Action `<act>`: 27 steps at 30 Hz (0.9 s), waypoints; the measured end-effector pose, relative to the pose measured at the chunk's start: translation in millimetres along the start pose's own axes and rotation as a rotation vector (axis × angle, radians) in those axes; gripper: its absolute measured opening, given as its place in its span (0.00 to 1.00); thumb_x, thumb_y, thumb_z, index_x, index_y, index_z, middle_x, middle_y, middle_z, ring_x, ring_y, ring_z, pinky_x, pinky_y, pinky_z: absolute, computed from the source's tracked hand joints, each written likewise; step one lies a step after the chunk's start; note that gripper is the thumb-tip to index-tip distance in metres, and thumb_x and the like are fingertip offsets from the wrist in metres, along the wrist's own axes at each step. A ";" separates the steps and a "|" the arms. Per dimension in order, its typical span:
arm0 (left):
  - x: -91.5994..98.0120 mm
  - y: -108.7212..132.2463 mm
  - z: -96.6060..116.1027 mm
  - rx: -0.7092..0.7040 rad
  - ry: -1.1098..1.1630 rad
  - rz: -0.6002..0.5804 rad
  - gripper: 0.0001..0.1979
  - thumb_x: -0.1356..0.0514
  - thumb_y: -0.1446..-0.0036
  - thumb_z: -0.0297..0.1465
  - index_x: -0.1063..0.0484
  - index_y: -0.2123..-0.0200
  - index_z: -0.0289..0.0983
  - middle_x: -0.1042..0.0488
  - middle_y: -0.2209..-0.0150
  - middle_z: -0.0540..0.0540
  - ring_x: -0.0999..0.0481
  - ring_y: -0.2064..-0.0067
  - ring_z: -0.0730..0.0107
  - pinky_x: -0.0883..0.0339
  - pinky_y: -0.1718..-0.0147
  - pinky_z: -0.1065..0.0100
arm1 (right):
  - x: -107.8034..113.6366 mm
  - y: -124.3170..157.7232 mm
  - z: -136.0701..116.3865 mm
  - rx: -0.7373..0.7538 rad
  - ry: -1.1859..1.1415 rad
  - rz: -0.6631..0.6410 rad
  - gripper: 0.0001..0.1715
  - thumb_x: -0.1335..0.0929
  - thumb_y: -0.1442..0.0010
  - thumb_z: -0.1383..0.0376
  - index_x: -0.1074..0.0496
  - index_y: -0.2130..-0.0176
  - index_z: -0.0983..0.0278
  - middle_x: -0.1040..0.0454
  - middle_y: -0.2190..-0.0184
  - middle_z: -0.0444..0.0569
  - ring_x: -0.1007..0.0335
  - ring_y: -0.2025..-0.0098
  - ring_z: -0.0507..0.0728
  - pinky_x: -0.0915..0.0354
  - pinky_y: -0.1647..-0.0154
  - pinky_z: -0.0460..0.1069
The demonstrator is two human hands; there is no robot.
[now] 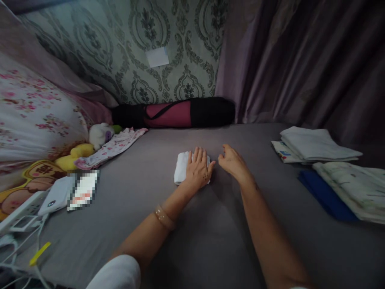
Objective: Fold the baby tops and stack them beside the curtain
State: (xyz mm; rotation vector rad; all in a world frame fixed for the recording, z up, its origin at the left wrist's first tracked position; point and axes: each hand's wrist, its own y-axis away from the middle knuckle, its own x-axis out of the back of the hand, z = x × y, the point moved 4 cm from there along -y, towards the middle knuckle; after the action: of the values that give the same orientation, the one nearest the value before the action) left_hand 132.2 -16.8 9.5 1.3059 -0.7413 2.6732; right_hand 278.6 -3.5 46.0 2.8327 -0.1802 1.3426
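A small folded white cloth [180, 168] lies on the grey bed sheet [141, 224] in front of me. My left hand [198, 170] rests flat on its right part, open, with the fingers stretched out and partly covering it. Just right of the cloth, apart from it, is my right hand [232, 160]. Its fingers are curled in, and nothing shows between thumb and forefinger; the palm side is hidden.
Folded white cloths [319, 144], a blue cloth [327, 196] and a pale patterned cloth [357, 184] lie at right. A black and red bag [171, 114] lines the wall. Plush toys [75, 156], a pink-patterned cloth [114, 148], a white device [57, 194] and cables stand left.
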 end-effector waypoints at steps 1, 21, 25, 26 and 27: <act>-4.8 0.4 3.3 0.008 0.004 -0.035 0.29 0.50 0.35 0.44 0.40 0.35 0.37 0.43 0.32 0.40 0.54 0.29 0.48 0.70 0.32 0.48 | 1.1 -0.4 -0.6 -0.001 0.039 -0.014 0.27 0.38 0.40 0.68 0.36 0.41 0.64 0.29 0.45 0.61 0.35 0.41 0.67 0.42 0.41 0.59; 40.5 -1.2 -5.1 0.334 0.858 0.141 0.13 0.34 0.47 0.30 0.22 0.57 0.40 0.32 0.38 0.47 0.48 0.31 0.51 0.53 0.34 0.54 | -9.4 1.9 -4.7 0.078 0.126 -0.008 0.27 0.41 0.36 0.68 0.38 0.39 0.70 0.30 0.44 0.63 0.33 0.42 0.64 0.40 0.41 0.56; 70.6 11.5 -52.1 0.568 0.750 0.345 0.09 0.34 0.50 0.27 0.23 0.63 0.40 0.27 0.43 0.44 0.46 0.31 0.49 0.54 0.34 0.55 | -31.0 10.9 -24.4 0.203 0.108 0.016 0.24 0.42 0.33 0.68 0.35 0.41 0.67 0.30 0.45 0.60 0.35 0.41 0.62 0.41 0.40 0.54; 72.4 16.7 -64.7 0.633 0.735 0.367 0.07 0.34 0.51 0.26 0.24 0.65 0.39 0.26 0.45 0.42 0.46 0.32 0.47 0.52 0.34 0.53 | -39.8 14.3 -31.3 0.260 0.111 -0.002 0.23 0.42 0.33 0.67 0.35 0.41 0.66 0.30 0.44 0.59 0.36 0.41 0.62 0.41 0.40 0.53; 71.6 22.0 -76.0 0.694 0.747 0.372 0.06 0.34 0.51 0.26 0.25 0.67 0.39 0.24 0.47 0.42 0.45 0.32 0.46 0.49 0.36 0.53 | -49.0 17.9 -37.6 0.312 0.122 -0.025 0.22 0.41 0.33 0.66 0.34 0.42 0.65 0.31 0.44 0.58 0.36 0.41 0.61 0.41 0.40 0.53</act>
State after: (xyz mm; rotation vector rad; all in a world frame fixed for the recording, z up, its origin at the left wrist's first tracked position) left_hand 25.7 -11.8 15.8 0.0861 0.0669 3.4949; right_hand 216.9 -14.3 31.3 2.9670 0.0714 1.6653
